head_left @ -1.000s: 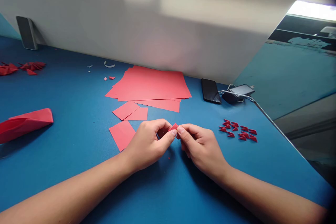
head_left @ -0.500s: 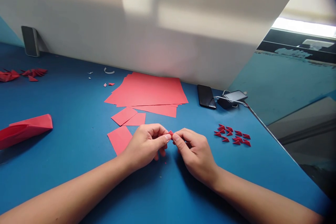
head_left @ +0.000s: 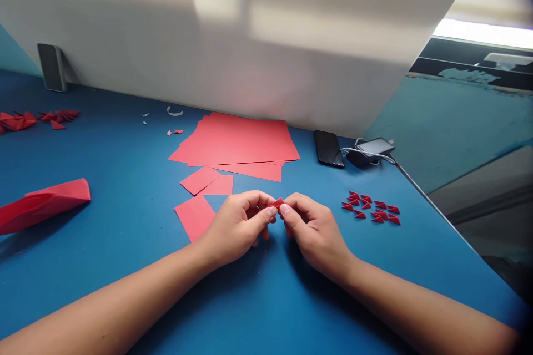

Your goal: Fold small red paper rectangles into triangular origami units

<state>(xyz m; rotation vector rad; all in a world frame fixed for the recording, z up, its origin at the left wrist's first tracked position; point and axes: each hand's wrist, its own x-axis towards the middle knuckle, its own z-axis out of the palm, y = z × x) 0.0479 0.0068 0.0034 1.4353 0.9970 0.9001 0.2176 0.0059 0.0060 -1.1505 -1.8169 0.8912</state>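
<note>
Blue work surface, small red paper piece pinched at centre

Blue work surface (head_left: 104,255) fills the lower frame, backed by a white panel (head_left: 250,50); a dark slab (head_left: 52,67) leans against the panel at upper left. Far left: a loose heap of red folded pieces (head_left: 25,121), and below it a large folded red paper form (head_left: 50,198) running off the frame edge. Centre: a stack of red sheets (head_left: 233,141), unfolded, with three cut red rectangles (head_left: 200,180) just below it, also unfolded. Lower centre: left hand (head_left: 235,227) and right hand (head_left: 316,233) close together, both narrow, their fingertips pinching a small red paper piece (head_left: 277,203) between them. Right of the hands: small folded red triangles (head_left: 370,208), laid in a compact cluster. Upper right: black smartphone (head_left: 328,148) and a cabled charger (head_left: 375,147). Tally: many pieces folded; sheets and rectangles remain as flat stock.
</note>
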